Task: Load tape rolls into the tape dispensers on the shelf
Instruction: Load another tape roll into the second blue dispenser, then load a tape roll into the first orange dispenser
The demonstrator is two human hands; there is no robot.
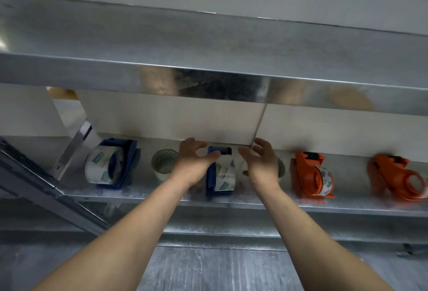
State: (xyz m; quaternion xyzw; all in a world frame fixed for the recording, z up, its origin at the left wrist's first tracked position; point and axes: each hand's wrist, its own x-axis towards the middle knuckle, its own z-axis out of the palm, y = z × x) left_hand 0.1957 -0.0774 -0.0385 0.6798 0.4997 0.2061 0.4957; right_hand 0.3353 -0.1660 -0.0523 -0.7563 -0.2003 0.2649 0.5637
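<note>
Okay, view: head camera, one frame, soft at the edges.
Left hand [194, 165]: at the left side of the middle blue dispenser [211, 180]. The thumb tip touches the top of the roll in it. The fingers [196, 143] are loosely curled and a little spread, and they grip nothing that shows.
Right hand [261, 168]: just right of the same dispenser, fingers [264, 146] spread and bent, thumb pointing toward the roll. Whether it touches cannot be told.
Middle tape roll [225, 175]: clear tape seated in the middle blue dispenser, on edge between the two hands.
Left blue dispenser [127, 163]: toward the shelf's left end, with the left tape roll [102, 166] in it.
Loose roll [163, 163]: stands on the shelf between the two blue dispensers, just beside the left hand.
Second loose roll [281, 168]: mostly hidden behind the right hand.
Near orange dispenser [305, 175]: right of the right hand, with the orange-side roll [325, 178] in it.
Far orange dispenser [398, 179]: near the right edge, motion-blurred, so I cannot tell if it holds a roll.
Writing: the rolls carry small blue-green label patches. There is dark print on the middle tape roll, too blurred to read.
Shelf [162, 192]: galvanised metal, carries the whole row.
White boxes [208, 119]: behind the row, side by side.
Upper shelf [208, 59]: metal, overhead, with blurred reflections on its front edge.
Floor [208, 267]: grey, below.
</note>
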